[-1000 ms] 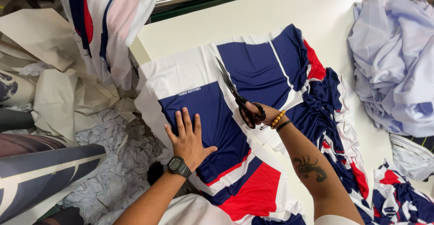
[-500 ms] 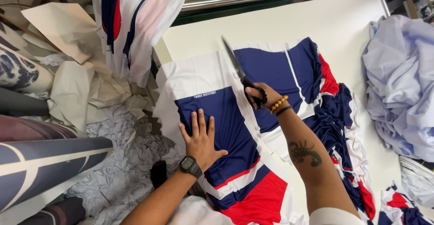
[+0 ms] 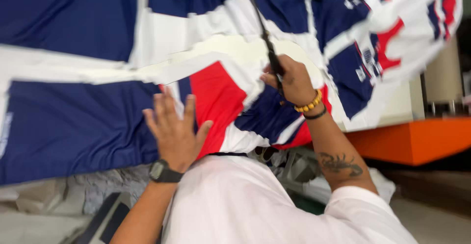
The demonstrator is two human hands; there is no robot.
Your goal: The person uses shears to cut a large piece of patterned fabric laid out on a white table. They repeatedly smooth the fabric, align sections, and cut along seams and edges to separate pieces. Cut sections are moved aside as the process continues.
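Mid-cut through a printed sheet of navy, white and red sportswear fabric [image 3: 88, 126], spread across most of the frame over a pale table [image 3: 392, 111] whose edge shows at right centre. Left hand [image 3: 174, 131] pressed flat, fingers spread, on the cloth at lower centre-left, right where navy meets the red panel; nothing held, only pinning the sheet down (a dark wristwatch [image 3: 163, 172] sits at the wrist). Right hand [image 3: 289, 79] at centre-right, grip closed round the handles of long black scissors [image 3: 267, 43], blades running up toward the top centre along a white strip between printed pieces. Blade opening hard to judge through the motion blur. Beaded yellow bracelet [image 3: 309, 104] and a thin dark band on that wrist.

Judged step: separating one printed panel from the sheet, with the cut line partly made. Next move likely calls for steady tension from the flat hand and blades kept to the white strip, clear of the coloured print.

No bins or boxes clearly in view; crumpled pale offcuts [image 3: 98, 195] lie below the table edge at lower left, not in any container that can be made out.
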